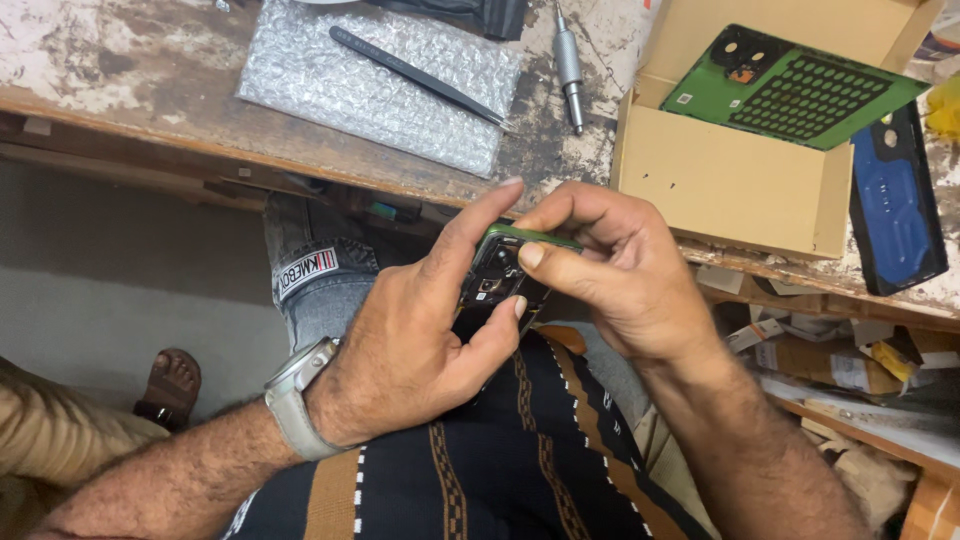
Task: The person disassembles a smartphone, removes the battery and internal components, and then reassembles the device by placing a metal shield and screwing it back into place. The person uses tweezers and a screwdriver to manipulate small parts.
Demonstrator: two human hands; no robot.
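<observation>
Head view: opened green phone frame point(497, 272) held over lap, back already off, internals exposed. Left hand point(410, 335) cradles it; right hand point(610, 270) fingertips pinch top edge. Tweezers point(415, 75), screwdriver point(570, 65) unused on workbench point(110, 60).

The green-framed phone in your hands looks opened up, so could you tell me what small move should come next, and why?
Probably reach the right hand for the black tweezers on the bubble wrap: both hands pinch the opened phone, its inner parts show, and bare fingertips look too blunt for them.
</observation>
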